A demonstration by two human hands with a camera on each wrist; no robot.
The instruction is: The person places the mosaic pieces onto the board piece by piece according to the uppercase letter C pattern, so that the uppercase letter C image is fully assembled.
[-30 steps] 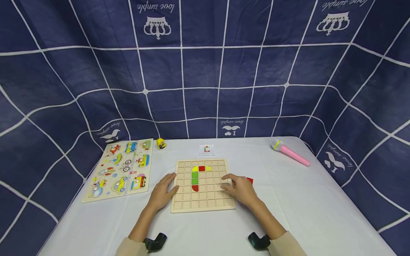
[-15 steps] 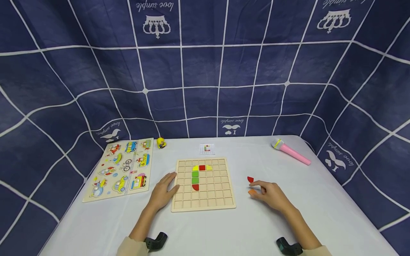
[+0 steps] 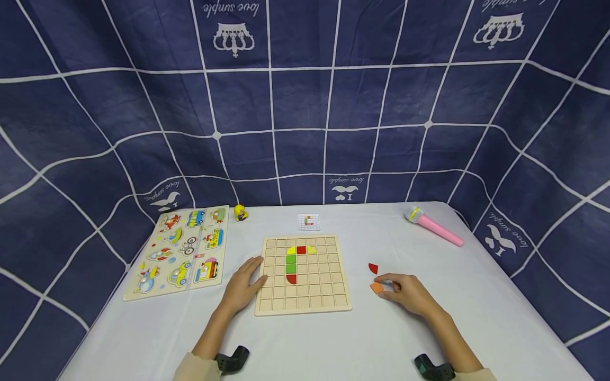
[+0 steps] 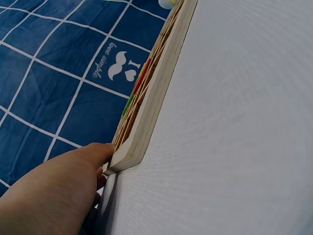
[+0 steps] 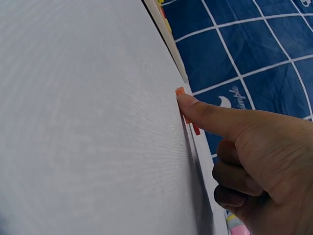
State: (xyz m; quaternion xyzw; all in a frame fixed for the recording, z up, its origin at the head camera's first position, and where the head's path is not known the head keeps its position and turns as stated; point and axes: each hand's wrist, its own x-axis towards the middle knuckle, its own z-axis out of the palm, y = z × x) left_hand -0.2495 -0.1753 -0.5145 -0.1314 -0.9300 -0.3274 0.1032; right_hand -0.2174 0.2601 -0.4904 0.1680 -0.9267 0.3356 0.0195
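Observation:
My right hand [image 3: 411, 295] is to the right of the wooden grid board [image 3: 319, 302]. Its thumb and index finger pinch a small orange tile [image 3: 376, 288], seen edge-on as an orange strip [image 5: 180, 91] under the thumb in the right wrist view. A red quarter-round tile [image 3: 373, 268] lies just beyond those fingers. My left hand [image 3: 241, 286] rests against the board's left side, fingers fairly straight, thumb touching the rim [image 4: 142, 142]. In the grid sit yellow, red and green tiles [image 3: 291, 260], forming a hook shape.
A small printed pattern card [image 3: 308, 221] lies behind the board. On the left are a picture puzzle board [image 3: 183, 264] and a yellow toy figure [image 3: 240, 212]. A pink toy microphone [image 3: 436, 228] lies at the back right. A blue checked curtain [image 3: 300, 148] stands behind the white tabletop.
My right hand has moved right, off the board, to the orange tile, and now pinches it. The red quarter-round tile has come into full view. My left hand stays put.

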